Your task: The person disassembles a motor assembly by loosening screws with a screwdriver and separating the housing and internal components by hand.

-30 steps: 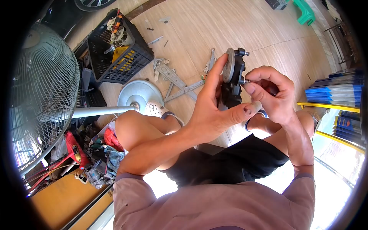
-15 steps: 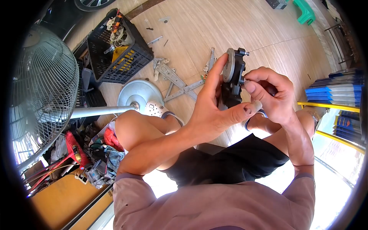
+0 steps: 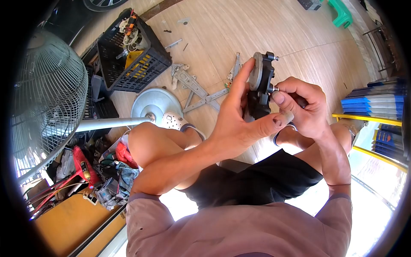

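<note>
My left hand [image 3: 239, 122] grips a black mechanical part with a round grey disc [image 3: 261, 88], which looks like a small motor or gear housing. Its fingers lie behind the disc, and its thumb stretches out below. A silver bolt [image 3: 276, 58] sticks out at the top right of the part. Lower down, my right hand [image 3: 305, 103] pinches a second small bolt [image 3: 275, 89] at the side of the housing, between thumb and forefinger. Something dark shows inside the curled right fingers, too hidden to name.
A scissor-type metal linkage [image 3: 201, 95] lies on the tiled floor ahead. To the left stand a black crate [image 3: 145, 68] of parts and a standing fan [image 3: 51, 94] with a round base [image 3: 158, 105]. Blue packets [image 3: 372, 105] fill a yellow-edged rack at right.
The held part has shifted very slightly. My right thumb and forefinger have moved a little at the small bolt, and more of its silver end shows.
</note>
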Motion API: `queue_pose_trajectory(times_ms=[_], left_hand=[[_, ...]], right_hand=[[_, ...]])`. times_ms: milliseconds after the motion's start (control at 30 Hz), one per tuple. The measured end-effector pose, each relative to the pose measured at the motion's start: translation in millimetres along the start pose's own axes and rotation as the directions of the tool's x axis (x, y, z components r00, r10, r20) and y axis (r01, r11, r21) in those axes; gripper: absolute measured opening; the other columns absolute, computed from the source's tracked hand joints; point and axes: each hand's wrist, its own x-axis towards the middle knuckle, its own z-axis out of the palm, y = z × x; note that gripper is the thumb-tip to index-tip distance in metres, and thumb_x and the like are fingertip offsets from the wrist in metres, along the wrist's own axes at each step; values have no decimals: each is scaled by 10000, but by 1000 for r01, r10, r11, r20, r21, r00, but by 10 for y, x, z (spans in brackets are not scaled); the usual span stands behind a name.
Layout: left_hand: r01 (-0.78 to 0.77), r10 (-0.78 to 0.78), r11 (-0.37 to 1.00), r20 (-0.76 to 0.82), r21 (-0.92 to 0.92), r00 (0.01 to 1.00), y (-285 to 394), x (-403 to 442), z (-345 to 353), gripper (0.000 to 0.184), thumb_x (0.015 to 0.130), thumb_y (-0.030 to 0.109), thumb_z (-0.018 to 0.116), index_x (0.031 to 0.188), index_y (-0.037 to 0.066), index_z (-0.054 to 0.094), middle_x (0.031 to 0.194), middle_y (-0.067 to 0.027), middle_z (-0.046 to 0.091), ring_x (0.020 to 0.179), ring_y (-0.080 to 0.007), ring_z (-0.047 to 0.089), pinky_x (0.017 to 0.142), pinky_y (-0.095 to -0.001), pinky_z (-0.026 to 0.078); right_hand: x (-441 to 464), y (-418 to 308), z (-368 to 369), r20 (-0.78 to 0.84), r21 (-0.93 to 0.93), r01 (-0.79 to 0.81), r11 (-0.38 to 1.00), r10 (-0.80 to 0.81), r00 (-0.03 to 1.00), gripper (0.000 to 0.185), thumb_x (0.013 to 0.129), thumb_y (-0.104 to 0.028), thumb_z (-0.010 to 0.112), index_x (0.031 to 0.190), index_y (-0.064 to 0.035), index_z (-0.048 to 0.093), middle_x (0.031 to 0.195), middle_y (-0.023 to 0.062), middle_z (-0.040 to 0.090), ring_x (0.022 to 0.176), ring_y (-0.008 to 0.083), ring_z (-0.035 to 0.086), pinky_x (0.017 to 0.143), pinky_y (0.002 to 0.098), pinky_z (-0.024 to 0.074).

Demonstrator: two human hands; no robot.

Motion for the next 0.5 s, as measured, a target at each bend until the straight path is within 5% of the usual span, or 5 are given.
queue_pose_trajectory(times_ms=[67,167,467,500], left_hand=[[-9,9,1000,-1,10,1000,-16,5,-13,1125,782,282,865,1548,-26,99,1247,-124,494,1142,-184,527,966,-317,446],[20,-20,1000,-3,-3,1000,13,3,3,1128,779,281,868,1547,-27,102,1241,-121,496,1135,-183,529,965,-317,447],[14,-14,1000,-21,-14,1000,13,-13,22,1112,782,274,866,1549,-16,114,1243,-119,498,1138,-183,532,964,-314,451],[16,-16,1000,-16,-8,1000,10,-11,15,1111,782,272,866,1549,-16,115,1242,-120,498,1137,-183,532,964,-314,452]], right_hand=[[1,4,-20,32,-75,26,997,-24,999,168,915,23,670,1079,34,641,816,39,692,714,43,624,569,179,447],[16,-9,148,-176,166,2,986,27,984,113,931,-17,668,1036,25,663,788,34,686,653,31,587,540,182,427],[6,67,-55,26,-107,50,993,-47,999,214,934,-38,672,1136,15,630,841,31,685,628,36,573,533,190,424],[2,64,-8,-49,-33,39,999,-41,998,192,933,-42,674,1114,11,640,820,24,678,614,36,561,528,191,417]])
